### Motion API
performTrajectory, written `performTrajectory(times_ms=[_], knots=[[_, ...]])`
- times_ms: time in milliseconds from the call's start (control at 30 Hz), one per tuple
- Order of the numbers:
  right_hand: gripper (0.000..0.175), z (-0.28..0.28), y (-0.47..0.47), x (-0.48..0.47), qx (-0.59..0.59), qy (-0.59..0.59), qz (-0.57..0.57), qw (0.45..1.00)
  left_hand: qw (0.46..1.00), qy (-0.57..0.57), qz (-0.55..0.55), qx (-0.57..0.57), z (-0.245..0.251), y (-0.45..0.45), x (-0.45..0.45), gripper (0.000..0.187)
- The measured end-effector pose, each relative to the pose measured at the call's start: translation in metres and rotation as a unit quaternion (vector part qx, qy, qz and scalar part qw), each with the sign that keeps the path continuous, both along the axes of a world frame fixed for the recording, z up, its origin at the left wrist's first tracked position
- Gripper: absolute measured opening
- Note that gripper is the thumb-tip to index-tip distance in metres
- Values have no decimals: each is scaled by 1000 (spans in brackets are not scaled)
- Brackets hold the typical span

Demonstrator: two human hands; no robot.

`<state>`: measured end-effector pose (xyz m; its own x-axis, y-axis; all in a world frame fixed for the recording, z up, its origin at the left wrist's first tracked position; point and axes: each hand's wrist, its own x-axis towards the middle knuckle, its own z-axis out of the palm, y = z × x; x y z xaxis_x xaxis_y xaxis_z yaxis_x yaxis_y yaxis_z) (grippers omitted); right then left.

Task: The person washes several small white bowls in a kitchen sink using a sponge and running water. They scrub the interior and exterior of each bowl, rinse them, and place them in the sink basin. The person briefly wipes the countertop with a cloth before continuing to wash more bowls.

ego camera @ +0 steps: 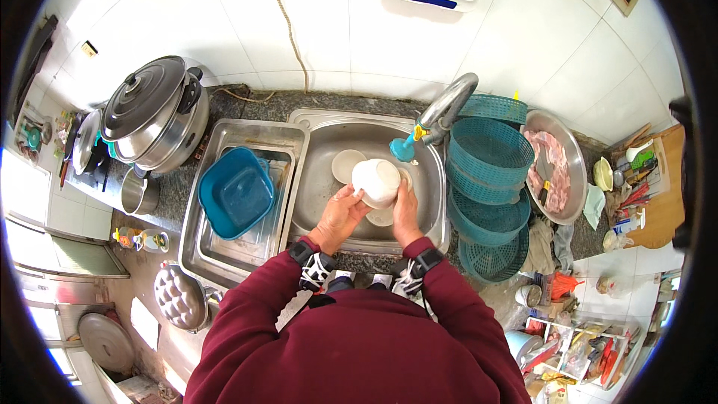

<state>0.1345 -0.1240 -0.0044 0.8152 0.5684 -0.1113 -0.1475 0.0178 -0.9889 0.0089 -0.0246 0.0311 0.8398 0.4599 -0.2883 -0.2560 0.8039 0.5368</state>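
Over the steel sink basin (314,202) I hold a white bowl (377,178), its base turned up toward me. My left hand (343,214) grips its near left side, and my right hand (406,212) grips the right side. Beneath and around it, other white dishes lie on the basin floor: one round white dish (348,165) shows at the left, another (381,217) below the bowl, partly hidden. A chrome faucet (449,102) with a blue spray nozzle (401,149) reaches in from the upper right. Whether water runs from it I cannot tell.
A blue plastic basin (238,193) sits on the left drainboard (224,132). Green-blue plastic baskets (491,151) crowd the sink's right edge, beside a steel bowl of raw meat (552,168). Farther left stand a large lidded steamer pot (157,118) and a small steel pot (139,195).
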Motion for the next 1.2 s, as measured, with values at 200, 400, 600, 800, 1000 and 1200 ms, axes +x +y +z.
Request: performTrajectory(times_ms=[200,400,600,800,1000,1200], knots=[[38,15,10,20,-111,-160,115,974,986,127,-60,86,-10,-9,-9,30],[43,29,3,-17,-75,-540,129,828,996,47,-23,71,-24,1,4,31],[42,24,-31,-3,-96,-559,203,798,999,33,15,-19,-23,15,6,33],[42,11,-29,0,-87,62,75,991,727,282,-36,625,-24,7,2,26],[50,8,-6,3,-38,175,55,982,546,157,-74,819,-26,1,-2,31],[42,-13,-6,5,-76,148,48,985,460,94,-83,879,-10,13,-9,43]])
